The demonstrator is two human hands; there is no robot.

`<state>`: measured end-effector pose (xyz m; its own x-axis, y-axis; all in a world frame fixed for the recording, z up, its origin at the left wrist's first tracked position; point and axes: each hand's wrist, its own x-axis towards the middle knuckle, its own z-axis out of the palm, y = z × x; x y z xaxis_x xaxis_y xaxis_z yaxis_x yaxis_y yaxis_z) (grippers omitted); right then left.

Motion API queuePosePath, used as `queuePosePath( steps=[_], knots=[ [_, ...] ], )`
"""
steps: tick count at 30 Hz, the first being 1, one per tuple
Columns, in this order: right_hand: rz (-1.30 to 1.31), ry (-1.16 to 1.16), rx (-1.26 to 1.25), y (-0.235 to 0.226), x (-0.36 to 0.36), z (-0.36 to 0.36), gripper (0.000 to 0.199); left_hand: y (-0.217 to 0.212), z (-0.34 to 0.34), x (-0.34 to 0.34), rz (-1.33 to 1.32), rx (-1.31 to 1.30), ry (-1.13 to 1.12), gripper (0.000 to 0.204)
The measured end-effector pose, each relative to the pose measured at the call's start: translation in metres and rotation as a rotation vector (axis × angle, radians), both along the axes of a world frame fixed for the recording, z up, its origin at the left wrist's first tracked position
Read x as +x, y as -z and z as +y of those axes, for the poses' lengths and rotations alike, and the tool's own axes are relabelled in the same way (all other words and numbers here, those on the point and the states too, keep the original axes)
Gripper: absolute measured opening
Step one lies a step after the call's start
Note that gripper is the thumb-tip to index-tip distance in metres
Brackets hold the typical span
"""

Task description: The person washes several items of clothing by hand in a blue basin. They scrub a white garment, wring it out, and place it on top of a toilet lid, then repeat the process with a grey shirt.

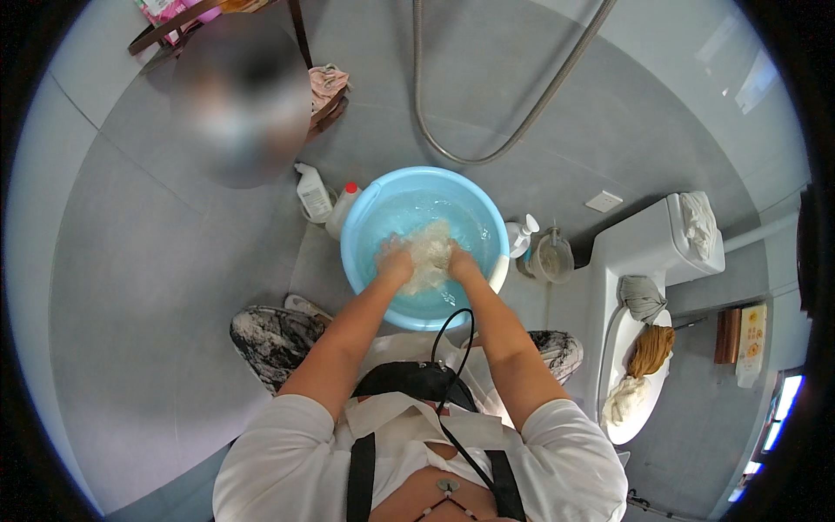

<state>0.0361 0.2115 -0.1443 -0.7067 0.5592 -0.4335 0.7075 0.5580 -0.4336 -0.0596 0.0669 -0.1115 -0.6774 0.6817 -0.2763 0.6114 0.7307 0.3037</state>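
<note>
A round light-blue basin (364,283) of water stands on the floor in front of me. In the water lies a pale cream cloth (428,257), bunched and wet, with fine folds or mesh. My left hand (397,264) grips its left side, partly under water. At the right side of the same cloth, my right hand (461,264) is closed on the fabric. The cloth and the rippling water hide most of my fingertips.
Left of the basin are a white bottle (313,193) and a red-capped bottle (344,211). A white pump bottle (521,233) and a clear container (553,259) stand right. Beyond hangs a metal hose (487,161). Several cloths, including a brown one (651,350), lie on the toilet (604,296).
</note>
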Motion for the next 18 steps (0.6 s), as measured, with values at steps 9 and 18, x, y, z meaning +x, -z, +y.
queuePosePath(
  steps=[9,18],
  knots=[
    [0.599,-0.156,0.204,-0.127,-0.006,-0.020,0.052,0.039,-0.014,-0.036,-0.796,0.713,-0.725,0.031],
    [0.876,-0.176,0.249,-0.233,-0.010,-0.049,0.027,0.007,-0.022,-0.033,-1.092,0.737,-0.947,0.038]
  ],
)
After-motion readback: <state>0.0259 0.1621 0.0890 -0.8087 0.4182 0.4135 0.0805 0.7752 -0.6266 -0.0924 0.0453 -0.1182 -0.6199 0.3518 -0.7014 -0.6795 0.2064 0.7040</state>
